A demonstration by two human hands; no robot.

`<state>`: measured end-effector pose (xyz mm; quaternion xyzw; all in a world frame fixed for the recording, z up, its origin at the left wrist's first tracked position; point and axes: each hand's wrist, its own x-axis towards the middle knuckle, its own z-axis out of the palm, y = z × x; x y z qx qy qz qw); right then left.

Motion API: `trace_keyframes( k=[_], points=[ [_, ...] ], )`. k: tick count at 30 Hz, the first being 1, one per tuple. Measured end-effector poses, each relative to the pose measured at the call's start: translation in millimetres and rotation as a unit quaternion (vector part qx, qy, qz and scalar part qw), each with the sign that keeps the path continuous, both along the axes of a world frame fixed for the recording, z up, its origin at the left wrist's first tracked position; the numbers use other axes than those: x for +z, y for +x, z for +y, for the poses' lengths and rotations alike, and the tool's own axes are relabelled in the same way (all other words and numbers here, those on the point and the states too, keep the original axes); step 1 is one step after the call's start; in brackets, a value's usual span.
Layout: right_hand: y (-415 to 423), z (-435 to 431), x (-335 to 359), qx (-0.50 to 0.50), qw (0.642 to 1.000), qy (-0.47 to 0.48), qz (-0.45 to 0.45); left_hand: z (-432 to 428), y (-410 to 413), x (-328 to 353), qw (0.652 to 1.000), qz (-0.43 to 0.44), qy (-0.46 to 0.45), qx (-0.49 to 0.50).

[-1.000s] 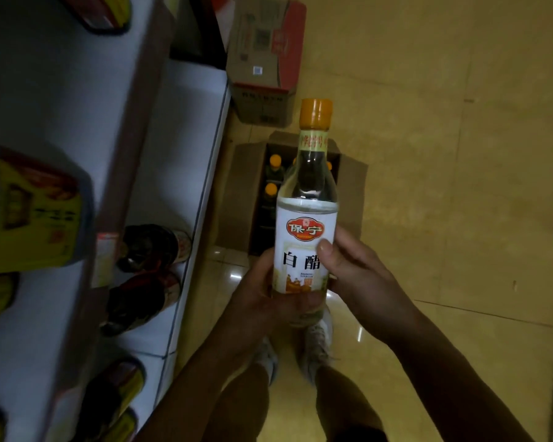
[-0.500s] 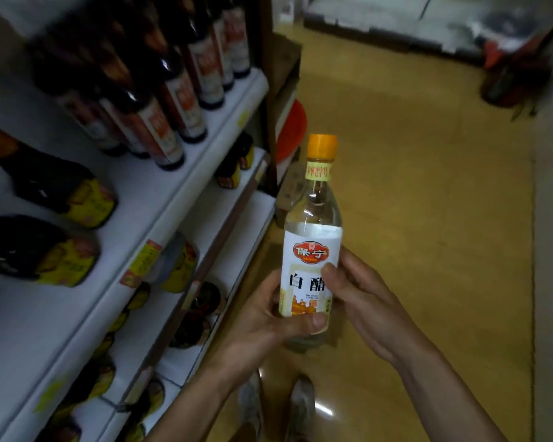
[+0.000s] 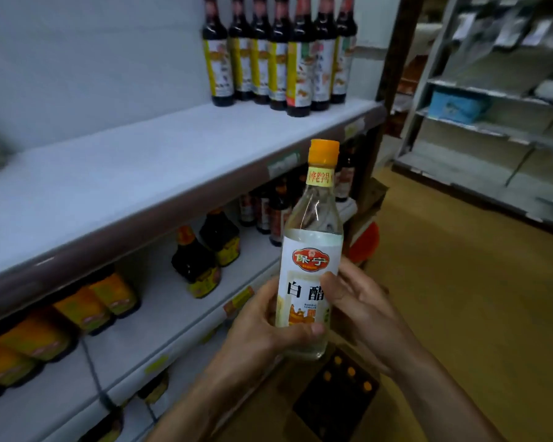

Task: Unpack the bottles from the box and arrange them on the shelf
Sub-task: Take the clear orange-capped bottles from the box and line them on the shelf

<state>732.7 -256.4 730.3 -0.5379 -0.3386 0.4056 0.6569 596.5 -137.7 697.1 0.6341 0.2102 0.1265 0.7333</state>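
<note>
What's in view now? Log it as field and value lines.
held item: clear bottle, orange cap, white label, upright
left hand: grips the bottle's lower part
right hand: thumb on the label, fingers behind
box: on the floor below the hands, orange-capped bottles inside
upper shelf: dark bottles stand at its far end
task stage: bottle out of the box, not yet shelved

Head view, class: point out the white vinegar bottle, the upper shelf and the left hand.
white vinegar bottle [image 3: 313, 260], head view, red logo on its label.
upper shelf [image 3: 141, 161], head view, bare white top surface.
left hand [image 3: 261, 327], head view, back of the hand.
</note>
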Motion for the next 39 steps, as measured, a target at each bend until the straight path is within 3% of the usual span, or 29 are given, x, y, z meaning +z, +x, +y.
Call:
trace_keyframes(
  k=[20,39],
  points=[
    [-107,196,114,0.135,0.970,0.122,-0.162,147,-136,119,0.966,-0.083,0.161,0.185],
    [-131,328,139,0.202,0.951,0.156,-0.177,250,-163,146,0.953,-0.067,0.110,0.273]
  ],
)
